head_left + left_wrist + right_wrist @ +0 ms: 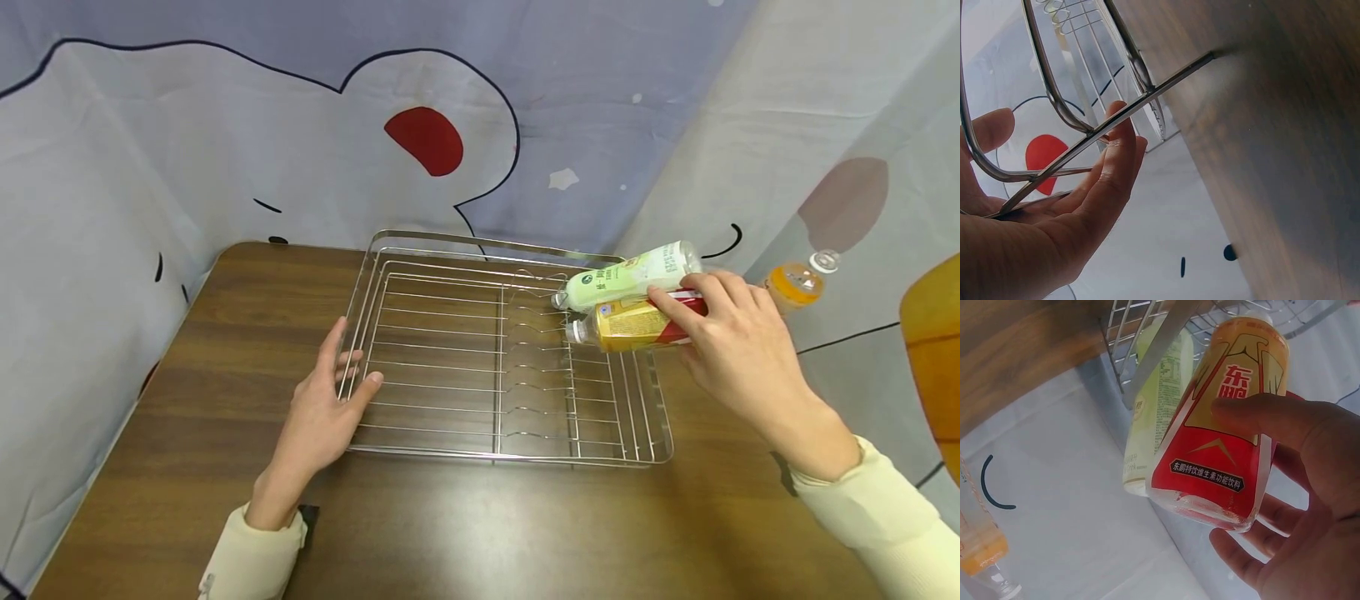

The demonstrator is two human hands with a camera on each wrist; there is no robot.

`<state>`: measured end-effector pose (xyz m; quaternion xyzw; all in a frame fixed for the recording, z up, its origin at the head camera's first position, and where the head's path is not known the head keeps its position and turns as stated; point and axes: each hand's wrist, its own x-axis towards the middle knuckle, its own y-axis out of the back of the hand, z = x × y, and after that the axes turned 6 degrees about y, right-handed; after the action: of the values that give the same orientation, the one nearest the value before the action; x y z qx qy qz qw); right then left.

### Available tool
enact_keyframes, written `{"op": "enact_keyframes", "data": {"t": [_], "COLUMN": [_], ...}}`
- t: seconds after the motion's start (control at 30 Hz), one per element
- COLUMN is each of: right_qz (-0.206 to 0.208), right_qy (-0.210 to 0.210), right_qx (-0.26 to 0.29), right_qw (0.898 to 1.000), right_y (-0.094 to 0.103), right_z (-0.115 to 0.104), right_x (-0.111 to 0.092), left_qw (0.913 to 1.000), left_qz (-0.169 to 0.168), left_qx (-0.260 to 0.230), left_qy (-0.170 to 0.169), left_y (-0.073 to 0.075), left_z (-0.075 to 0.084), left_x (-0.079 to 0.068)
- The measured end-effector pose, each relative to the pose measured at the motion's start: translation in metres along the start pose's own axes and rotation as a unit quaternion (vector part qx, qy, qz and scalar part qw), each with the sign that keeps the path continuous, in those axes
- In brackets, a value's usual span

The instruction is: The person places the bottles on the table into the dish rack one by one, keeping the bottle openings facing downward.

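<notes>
A metal wire rack [501, 457] stands on the wooden table, with a row of wavy wires along its right part. My left hand [318, 421] holds its left side, the thumb over the rim and the fingers around the outer wires. In my right hand [750, 354] is a yellow-and-red drink bottle [633, 326], gripped near its base, lying tilted over the rack's right part with its white cap pointing left. Beside it, a pale green bottle [628, 279] leans on the rack's far right corner, cap end down among the wires.
A clear bottle with orange contents [795, 284] is beyond my right hand. An orange shape [933, 350] fills part of the right edge. A printed curtain [300, 150] hangs behind the table [202, 367].
</notes>
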<state>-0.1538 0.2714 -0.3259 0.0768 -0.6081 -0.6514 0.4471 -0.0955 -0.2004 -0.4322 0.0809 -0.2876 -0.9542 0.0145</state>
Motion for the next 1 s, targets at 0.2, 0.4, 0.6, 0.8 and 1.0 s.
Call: {"op": "enact_keyframes", "data": {"t": [0.2,0.4,0.6,0.8,1.0], "right_qz": [-0.006,-0.013,-0.021,-0.029,-0.031], "right_qy": [0.011,0.010,0.011,0.020,0.023], "right_qx": [-0.005,-0.003,-0.004,-0.008,-0.012], "right_qw": [1.000,1.000,1.000,0.999,0.999], "right_y": [-0.003,-0.004,-0.006,-0.008,-0.012], "right_z": [0.001,0.002,0.003,0.004,0.003], "right_x": [-0.001,-0.001,-0.001,0.001,0.002], "left_qw": [1.0000,1.0000,1.0000,1.0000,1.0000], "left_qz": [-0.001,-0.001,0.000,0.000,0.002], "left_qx": [0.001,0.002,0.001,0.000,0.000], "left_qy": [-0.001,0.001,0.002,0.001,0.001], "left_y": [0.000,0.000,0.000,0.000,0.000], "left_z": [0.000,0.000,0.001,0.001,0.001], "left_x": [0.001,0.001,0.000,0.001,0.001]}}
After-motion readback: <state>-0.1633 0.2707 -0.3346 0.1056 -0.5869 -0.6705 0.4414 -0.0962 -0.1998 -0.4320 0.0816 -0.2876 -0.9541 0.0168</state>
